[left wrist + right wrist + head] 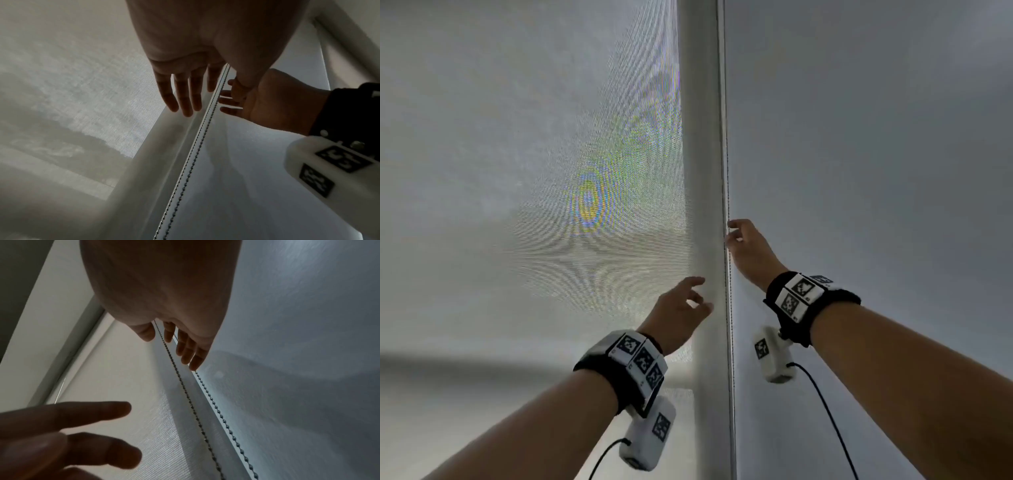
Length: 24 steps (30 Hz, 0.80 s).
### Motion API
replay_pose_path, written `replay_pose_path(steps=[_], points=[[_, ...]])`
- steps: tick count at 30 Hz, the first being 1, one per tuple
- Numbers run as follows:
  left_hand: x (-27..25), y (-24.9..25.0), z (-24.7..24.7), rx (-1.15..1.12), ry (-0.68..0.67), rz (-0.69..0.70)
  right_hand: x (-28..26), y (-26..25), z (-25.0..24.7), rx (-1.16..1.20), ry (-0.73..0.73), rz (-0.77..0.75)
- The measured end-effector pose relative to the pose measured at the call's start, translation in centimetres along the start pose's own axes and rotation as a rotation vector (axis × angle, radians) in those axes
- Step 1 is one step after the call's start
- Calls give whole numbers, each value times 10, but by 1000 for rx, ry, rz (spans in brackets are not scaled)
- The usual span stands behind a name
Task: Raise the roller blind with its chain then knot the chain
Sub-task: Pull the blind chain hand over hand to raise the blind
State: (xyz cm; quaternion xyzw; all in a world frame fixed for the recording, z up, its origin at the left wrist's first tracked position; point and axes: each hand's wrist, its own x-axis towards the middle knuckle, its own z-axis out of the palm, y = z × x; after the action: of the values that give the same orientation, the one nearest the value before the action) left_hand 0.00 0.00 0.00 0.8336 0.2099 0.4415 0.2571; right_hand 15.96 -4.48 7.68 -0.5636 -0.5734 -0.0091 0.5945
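A pale mesh roller blind [551, 171] covers the window on the left. Its bead chain [726, 171] hangs as two thin strands along the right edge of the white upright. My right hand [736, 236] is raised at the chain. In the right wrist view the front strand [185, 391] passes between the thumb and the loosely extended fingers [187, 352] with a gap on both sides. The back strand [218, 408] runs behind those fingers. My left hand [698, 294] is lower, with relaxed spread fingers [185, 97] in front of the upright, left of the chain [197, 154], holding nothing.
A white upright frame post [703, 137] separates the blind from a smooth grey surface [859, 171] on the right. White camera units on black cables hang under both wrists [774, 356].
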Motion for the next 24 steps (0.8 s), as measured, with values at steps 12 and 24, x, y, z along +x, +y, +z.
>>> replay_pose_path(steps=[12,24], points=[[11,-22,17,35,-40,-96,20,8,18,443,-5,70],[11,-14,21,-13,-59,-73,-2,2,12,481,207,-43]])
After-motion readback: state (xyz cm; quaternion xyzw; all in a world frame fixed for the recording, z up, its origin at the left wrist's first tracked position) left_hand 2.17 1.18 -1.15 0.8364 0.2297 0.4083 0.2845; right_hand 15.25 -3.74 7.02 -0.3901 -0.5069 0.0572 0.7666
